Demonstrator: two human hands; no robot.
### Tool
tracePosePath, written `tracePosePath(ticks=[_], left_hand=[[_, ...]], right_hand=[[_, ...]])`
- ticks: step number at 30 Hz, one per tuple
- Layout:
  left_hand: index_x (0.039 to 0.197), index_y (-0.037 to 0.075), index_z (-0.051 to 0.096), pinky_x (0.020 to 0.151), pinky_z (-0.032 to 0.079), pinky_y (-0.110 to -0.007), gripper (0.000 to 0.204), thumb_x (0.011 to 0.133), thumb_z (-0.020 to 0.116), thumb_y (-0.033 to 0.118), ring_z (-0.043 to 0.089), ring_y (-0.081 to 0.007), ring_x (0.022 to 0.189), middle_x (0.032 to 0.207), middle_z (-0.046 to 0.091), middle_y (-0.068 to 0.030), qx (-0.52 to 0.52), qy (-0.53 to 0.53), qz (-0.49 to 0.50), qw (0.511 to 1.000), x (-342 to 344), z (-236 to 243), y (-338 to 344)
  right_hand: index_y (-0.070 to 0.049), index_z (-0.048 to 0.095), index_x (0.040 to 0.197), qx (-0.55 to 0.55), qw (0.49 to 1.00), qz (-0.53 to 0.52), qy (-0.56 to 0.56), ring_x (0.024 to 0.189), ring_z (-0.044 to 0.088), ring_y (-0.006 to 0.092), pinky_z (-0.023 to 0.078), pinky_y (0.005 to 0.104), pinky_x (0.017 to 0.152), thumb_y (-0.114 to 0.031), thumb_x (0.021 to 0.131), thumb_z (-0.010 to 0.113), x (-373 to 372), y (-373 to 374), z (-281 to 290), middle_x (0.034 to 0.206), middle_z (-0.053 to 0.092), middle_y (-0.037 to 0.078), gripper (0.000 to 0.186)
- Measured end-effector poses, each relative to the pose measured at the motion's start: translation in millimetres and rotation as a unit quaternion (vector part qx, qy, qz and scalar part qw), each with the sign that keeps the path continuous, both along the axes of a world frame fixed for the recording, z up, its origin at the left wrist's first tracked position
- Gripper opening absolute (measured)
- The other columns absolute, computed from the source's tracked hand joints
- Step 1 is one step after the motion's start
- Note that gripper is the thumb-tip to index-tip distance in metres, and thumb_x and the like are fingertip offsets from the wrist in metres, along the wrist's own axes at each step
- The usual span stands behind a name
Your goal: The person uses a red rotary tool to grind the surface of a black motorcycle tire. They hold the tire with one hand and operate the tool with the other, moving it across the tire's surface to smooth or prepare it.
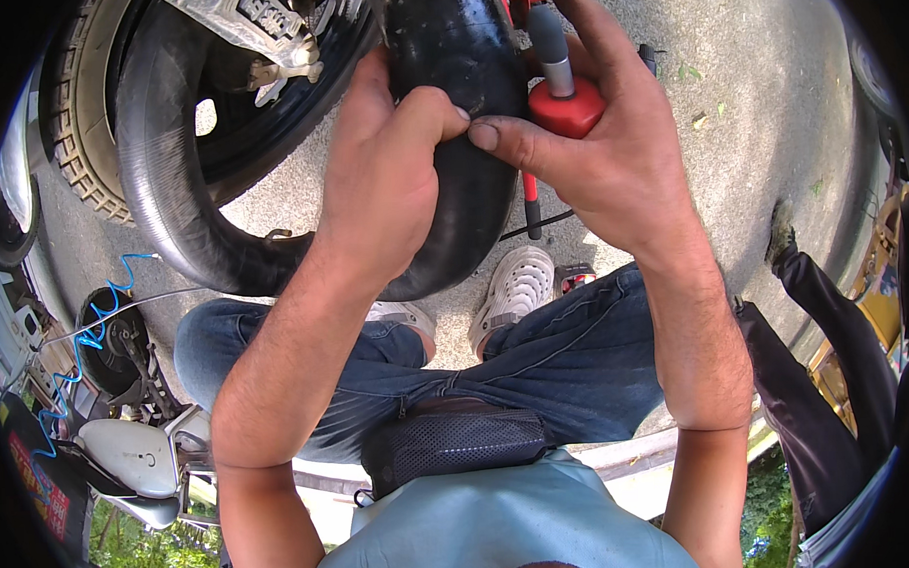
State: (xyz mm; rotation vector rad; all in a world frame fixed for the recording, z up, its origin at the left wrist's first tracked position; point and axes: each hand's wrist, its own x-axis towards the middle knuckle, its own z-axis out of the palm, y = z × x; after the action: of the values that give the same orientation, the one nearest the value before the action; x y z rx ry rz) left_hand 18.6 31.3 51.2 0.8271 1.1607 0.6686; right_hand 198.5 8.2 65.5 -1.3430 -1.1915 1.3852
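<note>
Mid-repair: the left hand [386, 176] pinches the black inner tube [449, 134], fingers closed; at three o'clock, the right hand [610, 148] grips a red-handled tool [565, 95]; the wheel [218, 112] looks unfinished.

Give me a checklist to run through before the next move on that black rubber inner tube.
1. Left hand grips the black rubber inner tube: ok.
2. Right hand holds the red-handled tool with grey shaft: ok.
3. Tool tip position on the tube: cannot tell, hidden.
4. Tube free of the black motorcycle wheel: cannot tell.
5. White shoes planted on the concrete ground: ok.
</note>
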Motion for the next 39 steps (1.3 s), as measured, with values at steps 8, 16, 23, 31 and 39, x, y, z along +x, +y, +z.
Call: tracePosePath(ticks=[8,16,23,31,39], left_hand=[[0.147,-0.008,0.046,0.1,0.049,-0.031,0.061,0.087,0.05,0.001,0.061,-0.0191,0.107,0.118,0.064,-0.014,0.015,-0.026,-0.006,1.0,-4.8,-3.2,2.0],[0.144,-0.007,0.048,0.101,0.049,-0.032,0.057,0.088,0.051,0.003,0.061,-0.0195,0.108,0.12,0.064,-0.0139,0.031,0.007,-0.031,0.999,-10.4,-8.5,4.5],[0.142,-0.006,0.05,0.098,0.05,-0.031,0.054,0.089,0.052,0.003,0.061,-0.0188,0.108,0.118,0.064,-0.0119,-0.006,-0.043,0.022,0.999,6.0,2.7,0.3],[0.134,-0.003,0.055,0.095,0.052,-0.031,0.045,0.089,0.054,0.005,0.062,-0.0172,0.104,0.114,0.063,-0.0113,0.017,-0.048,0.013,0.999,-1.1,-9.6,-2.4],[0.133,-0.001,0.055,0.093,0.053,-0.031,0.045,0.089,0.051,0.004,0.062,-0.0169,0.104,0.11,0.063,-0.0105,0.035,0.038,-0.015,0.999,-1.9,-8.5,1.2]], right_hand=[[0.007,0.014,0.164,0.002,0.999,0.013,-0.044,0.122,0.06,0.0235,0.051,0.0343,0.104,-0.003,0.082,0.088,-3.2,0.1,14.8,0.137,0.057,0.023,0.111],[0.006,0.013,0.164,0.008,0.998,-0.009,-0.068,0.122,0.06,0.023,0.051,0.0353,0.106,-0.002,0.083,0.087,-3.6,2.9,-3.4,0.137,0.057,0.022,0.111],[0.004,0.014,0.165,-0.024,1.0,0.004,0.007,0.124,0.059,0.0232,0.053,0.0345,0.104,0.001,0.083,0.086,-3.8,2.9,14.1,0.138,0.057,0.022,0.109],[0.005,0.016,0.164,-0.021,1.0,0.01,-0.001,0.127,0.058,0.0234,0.051,0.0343,0.107,-0.001,0.083,0.087,-1.0,1.4,11.4,0.143,0.054,0.023,0.108],[0.005,0.019,0.164,0.054,0.997,0.046,-0.029,0.134,0.053,0.0253,0.048,0.0356,0.111,-0.003,0.081,0.089,14.3,0.4,-26.9,0.148,0.05,0.024,0.109]])
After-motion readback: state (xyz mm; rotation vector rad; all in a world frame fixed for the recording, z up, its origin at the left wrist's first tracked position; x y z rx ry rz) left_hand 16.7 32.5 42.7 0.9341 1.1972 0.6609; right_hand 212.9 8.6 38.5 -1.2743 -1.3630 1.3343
